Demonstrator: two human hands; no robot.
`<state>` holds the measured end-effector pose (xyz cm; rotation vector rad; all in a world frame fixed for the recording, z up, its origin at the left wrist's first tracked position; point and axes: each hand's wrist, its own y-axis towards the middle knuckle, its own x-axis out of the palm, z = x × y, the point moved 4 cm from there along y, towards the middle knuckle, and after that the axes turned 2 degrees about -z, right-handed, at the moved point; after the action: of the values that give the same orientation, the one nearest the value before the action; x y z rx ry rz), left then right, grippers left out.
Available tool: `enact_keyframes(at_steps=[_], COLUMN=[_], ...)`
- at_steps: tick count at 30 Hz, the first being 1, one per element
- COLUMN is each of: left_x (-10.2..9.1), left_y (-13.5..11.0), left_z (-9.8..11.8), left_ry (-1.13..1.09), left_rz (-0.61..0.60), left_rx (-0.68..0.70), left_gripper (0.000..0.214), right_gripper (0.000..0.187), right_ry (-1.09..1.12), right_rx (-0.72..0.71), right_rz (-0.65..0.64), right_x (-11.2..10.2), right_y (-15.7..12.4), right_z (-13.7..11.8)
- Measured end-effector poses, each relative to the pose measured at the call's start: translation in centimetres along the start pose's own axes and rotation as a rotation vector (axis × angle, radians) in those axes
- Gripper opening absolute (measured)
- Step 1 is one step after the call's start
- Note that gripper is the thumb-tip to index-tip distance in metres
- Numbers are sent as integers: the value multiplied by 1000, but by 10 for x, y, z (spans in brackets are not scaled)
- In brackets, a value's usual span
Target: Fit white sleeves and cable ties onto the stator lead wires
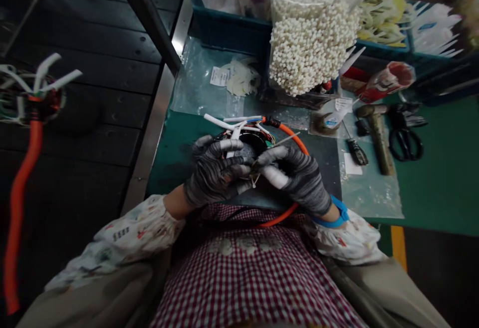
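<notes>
A round motor stator (247, 143) with white sleeved wires (220, 122) and an orange cable (295, 138) sits on the bench in front of me. My left hand (220, 173), in a grey striped glove with pale fingertips, is closed round the near left side of the stator. My right hand (294, 173), gloved alike, pinches a thin pale cable tie (286, 139) at the stator's near right edge. The tie's long end sticks out up and to the right. Fingertips of both hands meet there and hide the exact grip. The orange cable loops behind and under my right hand.
A bag of small white pieces (314, 38) leans on blue bins (232, 28) at the back. To the right lie a screwdriver (357, 152), a hammer (379, 138) and black scissors (406, 143). Another orange cable (26, 183) with wires hangs at far left.
</notes>
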<state>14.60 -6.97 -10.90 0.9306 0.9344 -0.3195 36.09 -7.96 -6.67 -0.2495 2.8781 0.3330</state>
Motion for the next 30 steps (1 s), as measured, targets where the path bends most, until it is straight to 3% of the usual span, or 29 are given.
enact_keyframes(at_steps=[3, 7, 13, 15, 17, 18, 20, 22, 23, 26, 30], left_x=[-1, -3, -4, -2, 1, 4, 8, 9, 8, 3, 1], left_y=[3, 6, 7, 6, 3, 2, -2, -3, -2, 2, 1], left_z=[0, 2, 4, 3, 0, -1, -3, -4, -2, 5, 13], left_ry=[-21, -50, -56, -89, -113, -118, -113, -110, -112, -125, -70], left_rz=[-7, 86, 56, 20, -32, -69, -126, -98, -59, 53, 105], left_rx=[1, 17, 5, -6, -24, -37, -90, -110, -102, -54, -19], left_gripper=[20, 16, 18, 19, 21, 23, 24, 23, 19, 10, 18], right_gripper=[12, 11, 12, 15, 20, 19, 15, 9, 8, 10, 13], right_ry=[-15, -17, -74, -42, 0, 12, 27, 48, 57, -1, -149], right_rx=[13, 5, -169, -83, 34, 52, -23, -103, -110, -40, -194], right_rz=[4, -62, -232, -228, -120, -95, -161, -285, -286, -72, 209], right_x=[0, 0, 12, 18, 18, 19, 24, 33, 36, 40, 30], right_y=[1, 3, -20, -33, -42, -45, -43, -35, -28, -4, 12], right_z=[1, 0, 19, 32, 41, 41, 32, 18, 12, 7, 6])
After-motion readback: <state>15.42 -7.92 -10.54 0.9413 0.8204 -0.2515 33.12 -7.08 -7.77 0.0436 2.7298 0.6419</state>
